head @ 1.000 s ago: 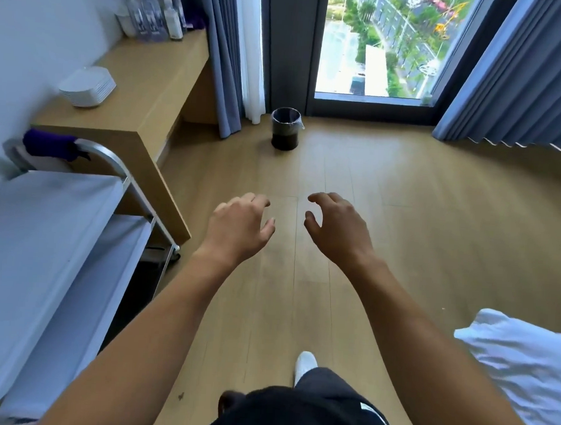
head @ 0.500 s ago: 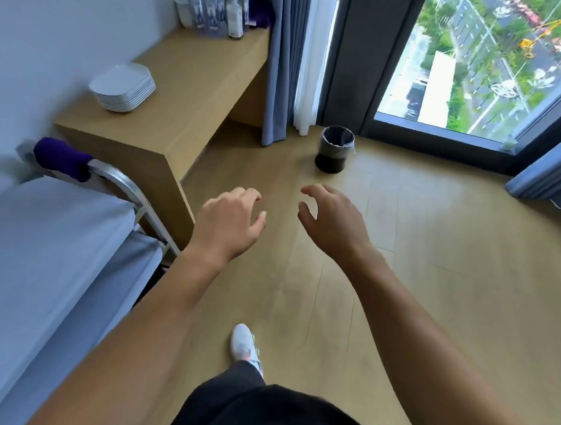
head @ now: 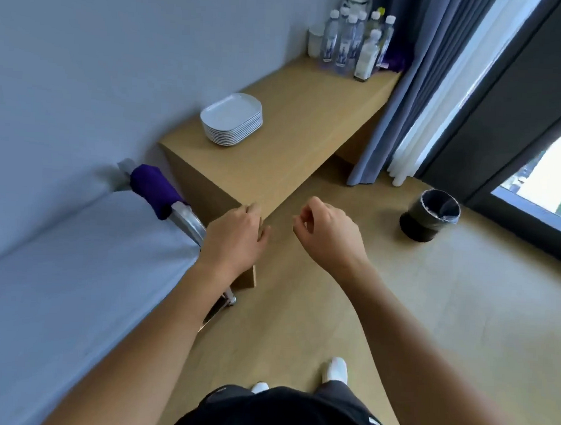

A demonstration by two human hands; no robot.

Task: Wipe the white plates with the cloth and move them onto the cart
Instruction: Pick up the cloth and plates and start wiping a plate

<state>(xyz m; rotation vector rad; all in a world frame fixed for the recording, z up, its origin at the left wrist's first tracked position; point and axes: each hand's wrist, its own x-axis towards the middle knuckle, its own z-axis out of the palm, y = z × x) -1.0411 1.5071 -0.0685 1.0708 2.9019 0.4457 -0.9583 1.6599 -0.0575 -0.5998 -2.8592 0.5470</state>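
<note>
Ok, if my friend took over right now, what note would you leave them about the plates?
Left hand: holds nothing, fingers loosely curled, by the near corner of the desk.
Right hand: holds nothing, loosely curled, over the floor.
Plates: one white stack on the desk.
Cloth: purple, draped on the handle of the cart, left of the desk.
Done: nothing that shows.
Left: take the cloth, wipe each plate, set it on the cart.

Bare tabletop [head: 310, 123] lies open between the plate stack [head: 231, 118] and the bottles [head: 348, 43]; the wall [head: 118, 57] closes the stack's left side.
</note>
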